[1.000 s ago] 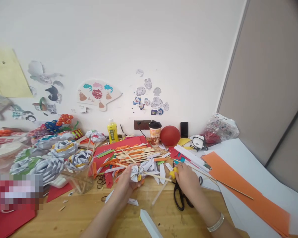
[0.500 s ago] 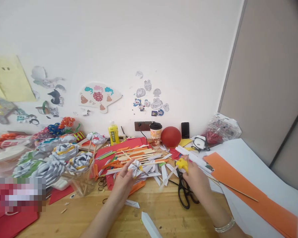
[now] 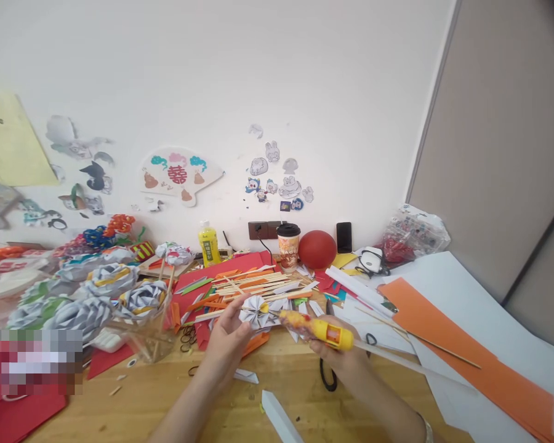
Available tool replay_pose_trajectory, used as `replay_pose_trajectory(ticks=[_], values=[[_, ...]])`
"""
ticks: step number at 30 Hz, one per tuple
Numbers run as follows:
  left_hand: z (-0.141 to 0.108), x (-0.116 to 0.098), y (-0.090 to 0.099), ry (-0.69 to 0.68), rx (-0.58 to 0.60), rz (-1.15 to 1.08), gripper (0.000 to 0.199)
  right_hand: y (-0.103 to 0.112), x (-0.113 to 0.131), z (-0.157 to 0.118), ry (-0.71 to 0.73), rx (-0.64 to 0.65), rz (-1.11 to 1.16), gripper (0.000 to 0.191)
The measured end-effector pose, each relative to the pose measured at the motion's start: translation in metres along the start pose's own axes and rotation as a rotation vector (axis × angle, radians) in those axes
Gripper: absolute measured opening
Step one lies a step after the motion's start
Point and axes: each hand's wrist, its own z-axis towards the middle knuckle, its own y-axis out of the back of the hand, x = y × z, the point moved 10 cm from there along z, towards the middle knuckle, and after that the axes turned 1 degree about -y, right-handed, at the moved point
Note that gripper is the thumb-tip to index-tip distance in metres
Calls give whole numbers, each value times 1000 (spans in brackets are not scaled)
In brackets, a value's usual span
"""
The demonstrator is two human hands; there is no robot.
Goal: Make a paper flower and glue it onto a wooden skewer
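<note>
My left hand (image 3: 228, 332) is closed around a small flower folded from white paper (image 3: 255, 311), which has a yellow piece on its right side. In my right hand (image 3: 330, 351) is a yellow hot glue gun (image 3: 335, 334), a long clear glue stick (image 3: 410, 363) trailing from its back end toward the lower right. The gun's nozzle points left and is close to the flower; whether they touch I cannot tell. Black scissors (image 3: 329, 376) lie partly hidden beneath my right hand.
Wooden sticks (image 3: 258, 284) and paper strips pile up behind my hands. Several finished paper flowers (image 3: 85, 317) fill the left. A cup (image 3: 289, 249), a yellow bottle (image 3: 208, 245) and a red balloon (image 3: 317, 249) stand by the wall. Orange paper (image 3: 461, 344) lies at right.
The glue gun has turned in my right hand and moved left, so its nozzle now points at the flower. My left hand still holds the flower in nearly the same place.
</note>
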Motion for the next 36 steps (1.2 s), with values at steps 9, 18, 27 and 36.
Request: replay_pose_trajectory(ticks=[9, 18, 27, 36], values=[[-3, 1, 6, -60, -4, 119, 54, -10, 1, -3, -45, 87, -98, 19], [0, -2, 5, -91, -2, 126, 50, -8, -5, -8, -137, 57, -223, 20], [-3, -2, 10, -80, -48, 147, 54, -6, 0, -8, -114, 47, -180, 22], [-3, -3, 7, -80, -37, 132, 54, -5, 2, -10, -71, 37, -176, 24]])
